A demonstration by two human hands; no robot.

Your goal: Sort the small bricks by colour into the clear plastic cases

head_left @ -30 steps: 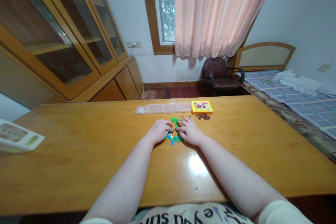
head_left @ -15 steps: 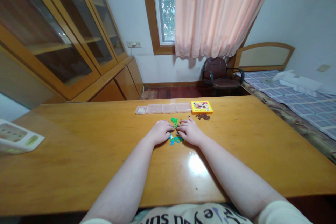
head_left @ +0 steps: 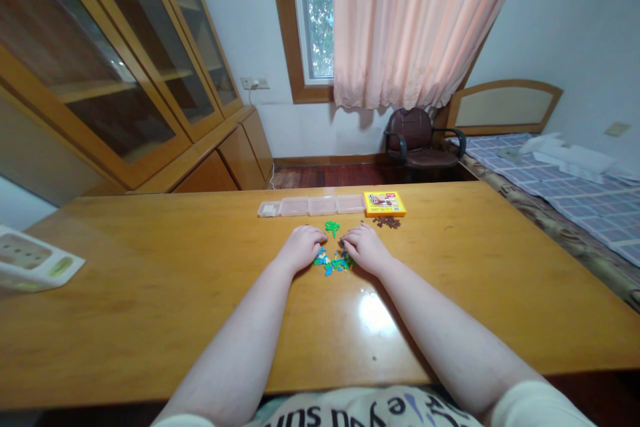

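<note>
A small heap of green and blue toy pieces (head_left: 331, 261) lies on the wooden table (head_left: 150, 267), with a few green pieces (head_left: 332, 227) set slightly farther away. My left hand (head_left: 301, 247) rests on the table at the heap's left, fingers curled down onto the pieces. At the heap's right, my right hand (head_left: 367, 248) does the same, its fingertips bent onto the pieces. Whatever either hand pinches is too small to make out.
A clear compartment box (head_left: 313, 206) and a yellow box (head_left: 384, 203) sit beyond the hands, with dark brown pieces (head_left: 387, 221) beside them. A white carton (head_left: 30, 267) lies at the table's left edge. A chair (head_left: 419, 140) and a bed (head_left: 575, 187) stand behind.
Both hands have spread slightly apart, uncovering more of the blue and green heap between them. The separate green pieces now sit clear beyond the fingertips.
</note>
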